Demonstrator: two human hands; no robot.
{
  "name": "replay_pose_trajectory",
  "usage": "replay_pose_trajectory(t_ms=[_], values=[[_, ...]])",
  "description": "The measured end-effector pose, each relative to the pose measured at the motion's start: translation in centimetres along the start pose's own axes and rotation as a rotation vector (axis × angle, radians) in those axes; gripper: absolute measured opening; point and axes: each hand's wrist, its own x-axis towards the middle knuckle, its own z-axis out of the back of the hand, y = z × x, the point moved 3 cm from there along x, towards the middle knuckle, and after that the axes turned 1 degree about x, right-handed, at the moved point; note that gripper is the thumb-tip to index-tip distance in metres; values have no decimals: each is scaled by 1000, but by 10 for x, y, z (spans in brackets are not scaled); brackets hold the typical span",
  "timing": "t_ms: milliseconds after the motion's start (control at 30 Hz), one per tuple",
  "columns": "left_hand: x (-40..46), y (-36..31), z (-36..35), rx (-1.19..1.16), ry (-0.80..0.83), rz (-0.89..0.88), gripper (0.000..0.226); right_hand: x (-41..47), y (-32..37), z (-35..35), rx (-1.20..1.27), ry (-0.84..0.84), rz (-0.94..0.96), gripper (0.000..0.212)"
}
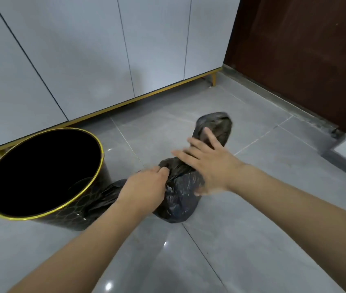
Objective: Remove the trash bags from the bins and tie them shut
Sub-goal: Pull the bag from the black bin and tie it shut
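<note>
The black trash bag (pixel 178 199) lies on the floor (pixel 252 240) beside the empty bin (pixel 47 210). The left hand (pixel 146 185) grips its gathered neck, probably to keep it closed, while the right hand (pixel 212 166), fingers spread, holds nothing above the loose end.

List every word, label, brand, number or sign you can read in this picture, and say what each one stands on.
None: no readable text shows anywhere.
Bin: only a gold line pattern, no lettering.
Trash bag: plain black plastic, no print visible.
Cabinet doors, brown door and floor tiles: unmarked.
</note>
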Motion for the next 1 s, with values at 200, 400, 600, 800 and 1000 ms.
replay_pose_trajectory(t_ms=[200,400,600,800,1000], values=[[-19,-2,-22,65,147,64,45,2,3,-38,-53,279,-165,20],[-25,-6,-52,105,577,413,145,-3,22,-84,177,652,-568,48],[-27,-2,-96,266,851,374,42,-4,48,-88,49,814,-408,39],[-30,13,-131,-19,812,380,35,-7,42,-94,49,842,-441,38],[15,34,-99,-583,449,590,22,24,-13,-97,180,1070,-427,31]])
